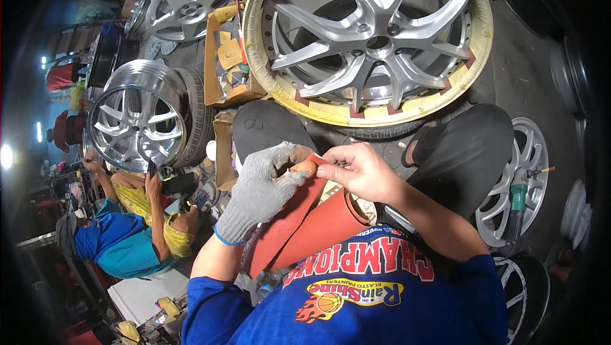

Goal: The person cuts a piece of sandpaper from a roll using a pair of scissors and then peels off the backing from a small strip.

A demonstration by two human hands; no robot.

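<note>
My left hand (258,179), in a grey knit glove with bare fingertips showing, pinches the edge of a red-brown sheet of sandpaper (285,223). Meeting it from the other side, my bare right hand (363,170) grips the same edge between thumb and forefinger. The rest of the sandpaper hangs down over my lap, partly curled into a roll (328,227) with a pale printed back. Beyond my knees lies a large silver alloy wheel (305,55), its rim wrapped in yellow masking tape (266,71). Small red-brown pieces sit along the tape's near edge.
An open cardboard box (223,93) with scraps stands left of the wheel. Farther left are a polished wheel (137,125) and a tyre (198,116). A green power tool (519,198) rests on another wheel (531,144) at right. A person in blue (118,237) works at left.
</note>
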